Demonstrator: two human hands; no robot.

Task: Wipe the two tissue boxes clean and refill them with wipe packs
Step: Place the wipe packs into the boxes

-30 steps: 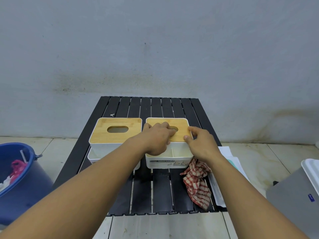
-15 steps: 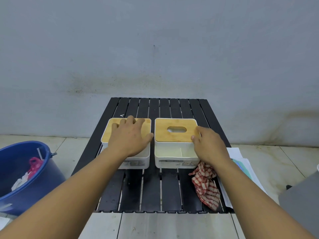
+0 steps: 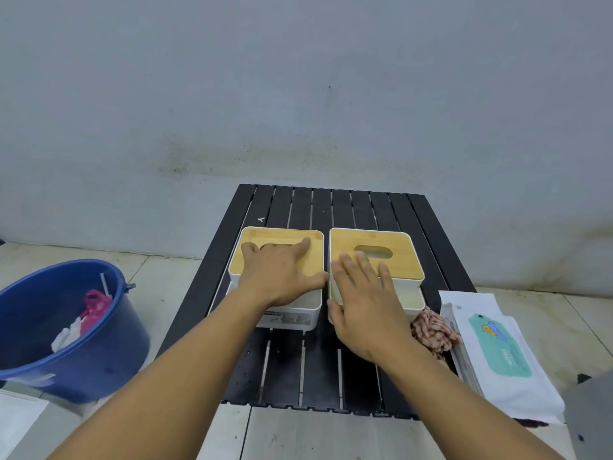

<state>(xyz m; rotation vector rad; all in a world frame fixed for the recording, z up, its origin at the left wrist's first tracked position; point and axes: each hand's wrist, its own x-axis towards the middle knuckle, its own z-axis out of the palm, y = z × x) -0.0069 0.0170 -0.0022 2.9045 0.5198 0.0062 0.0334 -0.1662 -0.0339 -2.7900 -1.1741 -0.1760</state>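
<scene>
Two white tissue boxes with bamboo lids stand side by side on the black slatted table [image 3: 335,204]. My left hand [image 3: 282,277] lies flat on the lid of the left box [image 3: 298,317], its fingers spread over the slot. My right hand [image 3: 365,300] rests with straight fingers on the near part of the right box [image 3: 391,240], covering the front compartment. Wipe packs [image 3: 497,350] in white wrap with a teal label lie stacked at the table's right edge. A red checked cloth [image 3: 431,330] sits crumpled between the right box and the packs.
A blue bucket [image 3: 83,360] holding pink and white waste stands on the tiled floor to the left. A grey object [image 3: 593,413] shows at the lower right corner. The wall rises directly behind the table.
My left hand slid forward over the left lid. My right hand moved from the right box's side onto its top. The view shifted left, showing the wipe packs.
</scene>
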